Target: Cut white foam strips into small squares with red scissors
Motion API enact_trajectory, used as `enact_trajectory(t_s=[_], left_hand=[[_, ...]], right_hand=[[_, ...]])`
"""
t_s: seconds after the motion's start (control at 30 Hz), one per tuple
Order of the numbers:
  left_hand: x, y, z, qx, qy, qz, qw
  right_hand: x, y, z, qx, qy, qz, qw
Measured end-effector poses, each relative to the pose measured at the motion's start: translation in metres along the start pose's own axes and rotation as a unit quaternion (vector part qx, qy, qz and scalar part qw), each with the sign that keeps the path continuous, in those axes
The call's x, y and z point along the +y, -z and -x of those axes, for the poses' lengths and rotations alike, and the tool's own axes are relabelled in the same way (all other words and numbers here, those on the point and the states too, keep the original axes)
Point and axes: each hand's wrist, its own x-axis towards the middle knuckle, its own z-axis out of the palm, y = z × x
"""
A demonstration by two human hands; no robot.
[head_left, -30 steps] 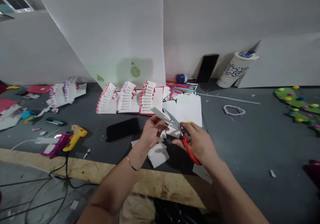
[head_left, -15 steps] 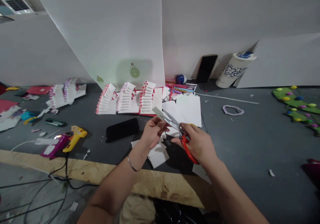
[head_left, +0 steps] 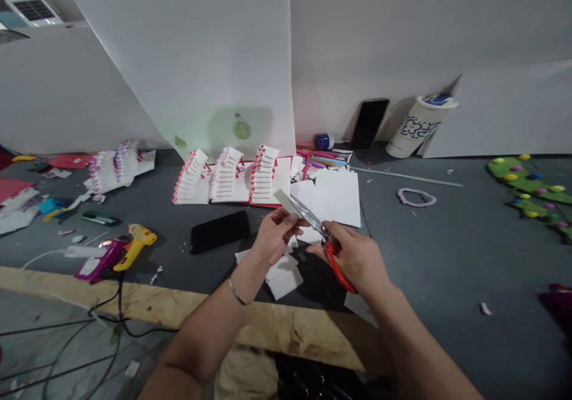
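Between the thumb and fingers of my left hand (head_left: pixel 276 233) is a small strip of pale paper (head_left: pixel 285 201), tilted up to the left. My right hand (head_left: pixel 355 254) is wrapped round the red handles of a pair of scissors (head_left: pixel 338 269). The metal blades lie along the paper strip, close to my left fingertips. Whether the blades are parted cannot be made out clearly. Below my hands lie several cut white paper pieces (head_left: pixel 284 279), and a larger white sheet (head_left: pixel 337 197) is just beyond them.
Fans of white strips with red tips (head_left: pixel 261 176) stand at the back. A black phone (head_left: pixel 220 232) lies left of my hands, with a yellow glue gun (head_left: pixel 136 250) farther left. A tumbler (head_left: pixel 413 127), another phone (head_left: pixel 369 124) and a lilac ring (head_left: pixel 415 197) are to the right.
Both hands keep nearly the same place. The scissor blades look closer together than before; the view has shifted very slightly.
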Motion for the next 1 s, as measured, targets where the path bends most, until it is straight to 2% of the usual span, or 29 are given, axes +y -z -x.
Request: enact_trajectory(t_s=[0.4, 0.8, 1.0], left_hand=[[0.0015, -0.003, 0.0055, -0.037, -0.006, -0.066, 0.997], [0.0015, -0.004, 0.0062, -0.05, -0.001, -0.073, 0.996], [-0.0013, -0.0048, 0.0082, -0.06, -0.008, -0.092, 0.994]], right_hand=[[0.0002, 0.002, -0.0016, -0.005, 0.004, -0.014, 1.0], [0.0032, -0.0015, -0.0002, 0.004, 0.008, -0.011, 1.0], [0.0014, 0.0024, -0.002, -0.016, 0.005, -0.023, 1.0]])
